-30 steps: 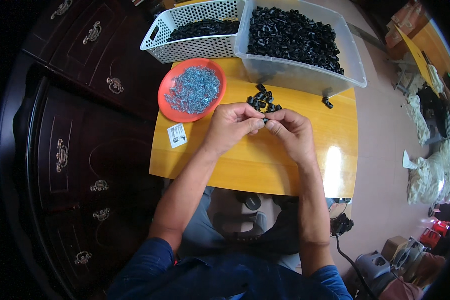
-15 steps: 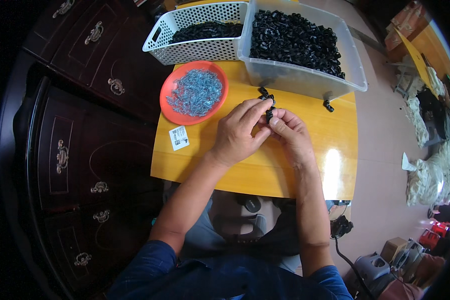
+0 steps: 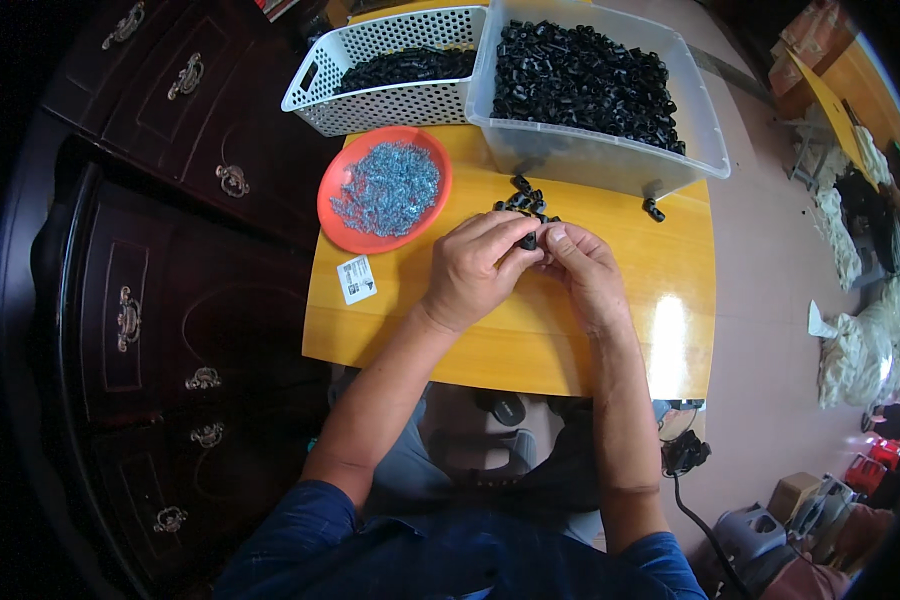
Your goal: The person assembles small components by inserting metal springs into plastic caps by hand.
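Between the thumb and forefinger of my left hand is a small black plastic part. My right hand is closed in a pinch just beside it, and whatever its fingertips hold is too small or hidden to name. Just beyond my fingers, several loose black plastic parts lie in a small pile on the yellow table. To the left of my hands sits a red-orange plate, heaped with small, shiny, bluish-silver pieces whose kind I cannot make out.
At the table's far side stand a clear plastic bin and a white perforated basket, both holding black parts. One stray black part lies near the right edge. A white label is below the plate. Dark drawers rise at left.
The black part between my fingers has shifted slightly left and nearer, and my right fingertips have drawn a little off it. More of the loose pile shows beyond my hands.
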`<state>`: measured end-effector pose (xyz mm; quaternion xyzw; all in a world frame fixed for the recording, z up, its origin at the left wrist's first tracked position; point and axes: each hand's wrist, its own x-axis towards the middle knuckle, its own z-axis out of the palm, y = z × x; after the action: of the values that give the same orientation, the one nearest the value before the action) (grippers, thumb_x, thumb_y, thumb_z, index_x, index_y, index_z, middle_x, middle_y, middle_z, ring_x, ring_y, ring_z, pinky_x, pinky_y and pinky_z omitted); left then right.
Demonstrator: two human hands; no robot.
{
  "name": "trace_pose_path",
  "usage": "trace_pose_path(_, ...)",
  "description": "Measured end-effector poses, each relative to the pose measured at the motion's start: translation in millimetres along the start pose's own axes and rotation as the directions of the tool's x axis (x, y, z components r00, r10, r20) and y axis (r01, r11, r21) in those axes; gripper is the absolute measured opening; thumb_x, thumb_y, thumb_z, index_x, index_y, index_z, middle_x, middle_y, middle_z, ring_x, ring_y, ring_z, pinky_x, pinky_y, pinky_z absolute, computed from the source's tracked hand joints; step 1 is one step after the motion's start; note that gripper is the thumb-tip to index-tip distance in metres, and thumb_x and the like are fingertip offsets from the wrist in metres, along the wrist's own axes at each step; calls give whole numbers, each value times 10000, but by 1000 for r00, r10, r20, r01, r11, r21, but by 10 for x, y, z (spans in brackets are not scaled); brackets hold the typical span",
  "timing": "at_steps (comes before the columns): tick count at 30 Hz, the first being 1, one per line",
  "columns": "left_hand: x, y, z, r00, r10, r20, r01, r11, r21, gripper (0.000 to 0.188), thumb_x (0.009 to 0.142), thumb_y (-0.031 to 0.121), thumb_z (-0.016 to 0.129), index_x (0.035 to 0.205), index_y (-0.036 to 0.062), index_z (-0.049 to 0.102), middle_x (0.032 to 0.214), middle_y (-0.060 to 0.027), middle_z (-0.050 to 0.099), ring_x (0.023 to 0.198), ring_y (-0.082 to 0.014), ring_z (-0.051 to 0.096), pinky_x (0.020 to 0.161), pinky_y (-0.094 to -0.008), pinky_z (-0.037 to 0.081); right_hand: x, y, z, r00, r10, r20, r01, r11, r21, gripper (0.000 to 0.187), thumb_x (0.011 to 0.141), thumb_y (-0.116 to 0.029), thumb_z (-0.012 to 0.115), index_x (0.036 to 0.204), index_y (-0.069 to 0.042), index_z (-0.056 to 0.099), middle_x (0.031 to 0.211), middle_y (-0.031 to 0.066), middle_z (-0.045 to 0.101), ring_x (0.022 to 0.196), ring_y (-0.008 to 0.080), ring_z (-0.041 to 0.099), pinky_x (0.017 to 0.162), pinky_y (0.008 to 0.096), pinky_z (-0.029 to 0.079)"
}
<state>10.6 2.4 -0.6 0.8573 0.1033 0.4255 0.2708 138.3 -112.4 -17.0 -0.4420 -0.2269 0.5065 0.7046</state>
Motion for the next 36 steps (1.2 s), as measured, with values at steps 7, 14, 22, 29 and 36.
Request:
trace_pose_path(7,6,-9,13,1000,-13,23,13,1000,-7,268,776,53,759,1030,35,678,978,-117,706,879,-303,693,761,-378,571,1,-1,-22,1000,-16,-4,15,988,-151,205,1024,-234,577,1025,-51,671,929,-10,656,852,87,589,830,245,486)
trace_pose_path(14,-15,38,19,995,-54,88,56,998,-27,294,775,61,753,1057,48,672,982,-115,697,870,-308,689,742,-381,568,-9,4,-74,997,-70,39,78,962,-262,187,1015,-179,591,970,-8,652,868,-15,628,828,65,551,772,233,459)
trace_pose_path(22,-132,58,-139,922,-307,237,371,878,-304,137,834,56,743,955,23,687,798,-55,691,641,-104,629,576,-265,497,-40,8,-89,986,-106,129,163,779,-605,165,985,-167,611,987,-4,633,825,48,647,793,106,573,735,278,480)
trace_pose_path(29,295,-387,-799,777,-577,252,614,782,-104,83,868,84,692,930,29,694,760,-2,686,677,-32,600,602,-242,483,-128,-127,-73,995,-79,68,104,767,-633,162,986,-152,627,1063,-10,624,931,-7,641,887,86,569,831,255,468)
trace_pose_path(36,1354,-996,-1377,943,-318,-102,332,919,213,339,872,168,690,1169,4,684,965,-142,748,890,-202,728,793,-317,557,-98,-164,-147,996,-51,71,83,807,-585,184,967,-147,660,1082,-7,627,951,-3,654,897,84,578,829,254,470)
